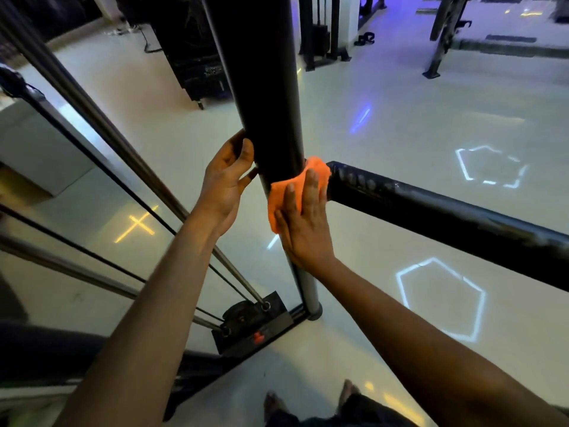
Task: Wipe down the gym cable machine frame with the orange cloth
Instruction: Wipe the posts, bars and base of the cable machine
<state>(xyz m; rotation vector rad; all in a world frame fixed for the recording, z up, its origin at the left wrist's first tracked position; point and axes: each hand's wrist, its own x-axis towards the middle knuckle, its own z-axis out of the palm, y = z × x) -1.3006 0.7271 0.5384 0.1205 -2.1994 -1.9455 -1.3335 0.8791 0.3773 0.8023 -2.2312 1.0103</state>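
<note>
The floor [385, 124] was pale, glossy and almost white, and it mirrored the ceiling lights: two white hexagon outlines [440, 300] to the right, a yellow cross [137, 224] to the left, and a short blue streak [360, 118] farther off. Violet light washed the far end of the room. Dark gym equipment stood at the back, among them a black weight stack [200, 66] and a slanted rack leg [443, 38]. A black cord [147, 41] trailed over the floor at the upper left, near a light wall [24, 143].
</note>
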